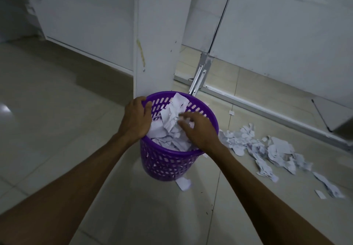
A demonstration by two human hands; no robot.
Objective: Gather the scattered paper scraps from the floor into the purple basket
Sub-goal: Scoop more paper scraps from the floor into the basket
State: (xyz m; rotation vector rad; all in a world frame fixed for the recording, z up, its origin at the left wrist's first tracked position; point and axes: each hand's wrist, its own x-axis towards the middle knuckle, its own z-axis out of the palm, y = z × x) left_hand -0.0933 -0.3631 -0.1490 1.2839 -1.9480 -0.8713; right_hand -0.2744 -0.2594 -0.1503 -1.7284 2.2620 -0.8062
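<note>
Now left hand (136, 117) fingers curl over purple basket (168, 165) rim; right hand (198, 130) fingers spread on scraps (172, 124).

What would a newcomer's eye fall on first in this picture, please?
The purple basket at the centre, piled with torn paper, stands out first. The left hand grips its rim while the right hand presses on the heap. To the right, a trail of paper scraps lies on the floor.
</note>
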